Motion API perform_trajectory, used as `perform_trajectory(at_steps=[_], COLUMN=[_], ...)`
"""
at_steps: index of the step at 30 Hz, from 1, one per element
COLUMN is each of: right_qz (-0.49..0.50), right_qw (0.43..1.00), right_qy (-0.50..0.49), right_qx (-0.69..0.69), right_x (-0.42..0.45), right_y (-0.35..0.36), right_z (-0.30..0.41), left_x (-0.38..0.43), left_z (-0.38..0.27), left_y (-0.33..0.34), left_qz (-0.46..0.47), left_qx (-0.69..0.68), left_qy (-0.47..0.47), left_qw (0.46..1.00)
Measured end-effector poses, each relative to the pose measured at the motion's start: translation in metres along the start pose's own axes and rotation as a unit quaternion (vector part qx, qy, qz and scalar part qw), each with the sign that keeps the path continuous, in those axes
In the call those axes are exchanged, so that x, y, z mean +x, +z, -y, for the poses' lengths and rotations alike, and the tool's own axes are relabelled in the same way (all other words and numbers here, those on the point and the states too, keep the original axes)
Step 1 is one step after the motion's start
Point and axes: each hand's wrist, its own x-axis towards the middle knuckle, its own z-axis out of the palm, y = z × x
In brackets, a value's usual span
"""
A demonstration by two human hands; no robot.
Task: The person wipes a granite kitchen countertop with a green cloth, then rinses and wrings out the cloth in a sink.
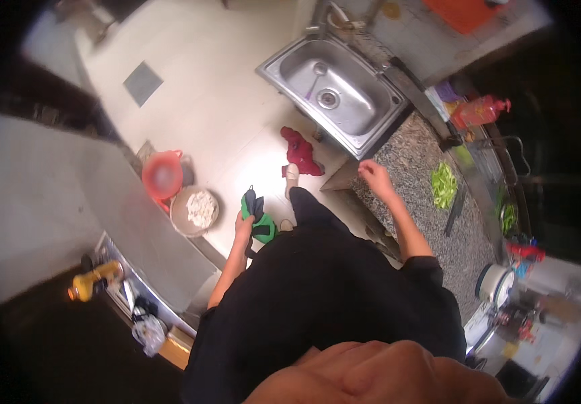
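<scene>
My left hand [244, 225] grips a green and dark fabric item [262, 227] with a small loop at its top, held low at my left side above the floor. Nothing shows in my right hand [375, 179], which hovers with loosely curled fingers near the corner of the stainless steel sink [280, 76] and the granite countertop [401, 151]. Inside the sink, a ladle [315, 80] with a purple handle lies beside the drain [328, 98]. Farther right on the granite, cut green vegetables [443, 185] lie in a pile alongside a dark knife [455, 211].
A red cloth [300, 151] lies on the floor by my foot [292, 174]. To the left stand a red plastic basket [161, 174] and a round container [182, 222] with white contents. A pink pump bottle [479, 111] and a white pot-like appliance [494, 285] are along the right.
</scene>
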Motion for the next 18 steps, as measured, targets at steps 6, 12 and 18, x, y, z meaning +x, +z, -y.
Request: perform_trajectory(at_steps=[6, 12, 18], right_qz=[-0.084, -0.231, -0.186], right_qw=[0.963, 0.948, 0.949], right_qy=[0.087, 0.116, 0.254], right_qx=[0.241, 0.185, -0.022], right_x=[0.109, 0.244, 0.348], right_y=[-0.054, -0.092, -0.108], right_z=[-0.021, -0.012, -0.038], left_x=[0.078, 0.152, 0.166], left_z=[-0.020, -0.074, -0.228], left_y=[-0.032, -0.072, -0.023], left_qz=[0.002, -0.047, -0.054], left_qx=[0.019, 0.058, 0.201], left_qy=[-0.017, -0.080, -0.057], left_qw=[1.000, 0.994, 0.976])
